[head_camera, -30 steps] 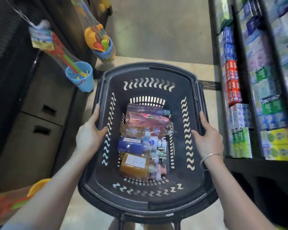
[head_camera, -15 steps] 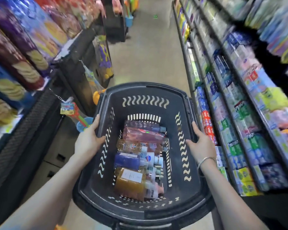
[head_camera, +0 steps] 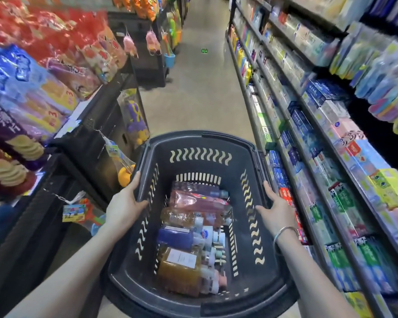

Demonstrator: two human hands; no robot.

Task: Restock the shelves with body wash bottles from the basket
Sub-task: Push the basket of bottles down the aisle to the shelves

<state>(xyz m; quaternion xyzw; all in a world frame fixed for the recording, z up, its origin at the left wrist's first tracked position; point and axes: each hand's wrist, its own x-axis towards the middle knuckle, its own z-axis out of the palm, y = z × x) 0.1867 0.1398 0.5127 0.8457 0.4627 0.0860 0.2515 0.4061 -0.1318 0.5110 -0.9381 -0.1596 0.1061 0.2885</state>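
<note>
Since a second ago: view lifted from the floor to the length of the aisle; both hands keep the same hold on the basket, and the load inside lies as it did.

Item: black basket [head_camera: 200, 143], carried at waist height, aisle centre. Left hand [head_camera: 124, 207] grips the left rim, thumb hooked inside, fingers along the outer wall. Right hand [head_camera: 275, 208] holds the right rim likewise, thumb inside, fingers laid along the rim; metal bangle [head_camera: 285, 232] on that wrist.

Contents: body wash bottles [head_camera: 193, 235], lying flat on the basket floor in a stack running near to far, long axes crosswise, caps toward the right hand. Amber bottle [head_camera: 179, 269] nearest the body; blue, pale gold, pink and purple beyond it.

Relation: bottles sit below and between the hands, about level between them; caps face right, so the right hand is judged better placed for a first pick.

Shelves [head_camera: 308, 125] on the right: boxed goods, blurred. Body wash section not identifiable. Snack bags [head_camera: 32, 88] left. Count of bottles uncertain; lower layer hidden.
</note>
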